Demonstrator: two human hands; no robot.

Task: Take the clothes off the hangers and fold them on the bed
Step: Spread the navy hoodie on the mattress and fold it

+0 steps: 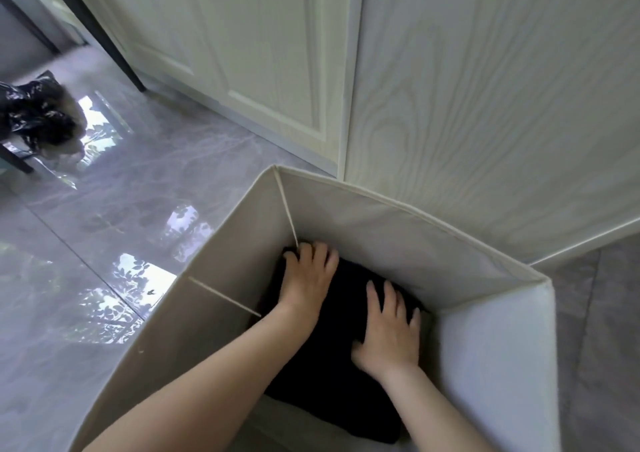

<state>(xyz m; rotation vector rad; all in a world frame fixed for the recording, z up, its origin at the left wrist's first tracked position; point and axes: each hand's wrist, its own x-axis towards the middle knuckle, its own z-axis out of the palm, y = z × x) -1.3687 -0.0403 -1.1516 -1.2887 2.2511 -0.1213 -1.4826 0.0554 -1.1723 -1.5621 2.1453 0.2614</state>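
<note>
A folded black garment (pixel 332 375) lies flat at the bottom of a tall beige fabric storage box (pixel 381 223). Both my arms reach down into the box. My left hand (pixel 306 278) presses flat on the garment's far left corner, fingers spread toward the box's back corner. My right hand (pixel 389 330) lies palm down on the garment's right side, fingers straight and spread. No hangers or bed are in view.
The box stands on a glossy grey tiled floor (pixel 104 237) beside a white wood-grain wardrobe panel (pixel 485 105) and cream cabinet doors (pixel 242 53). A black plastic bag (pixel 38 112) sits at the far left next to a dark furniture leg. Grey carpet lies at right.
</note>
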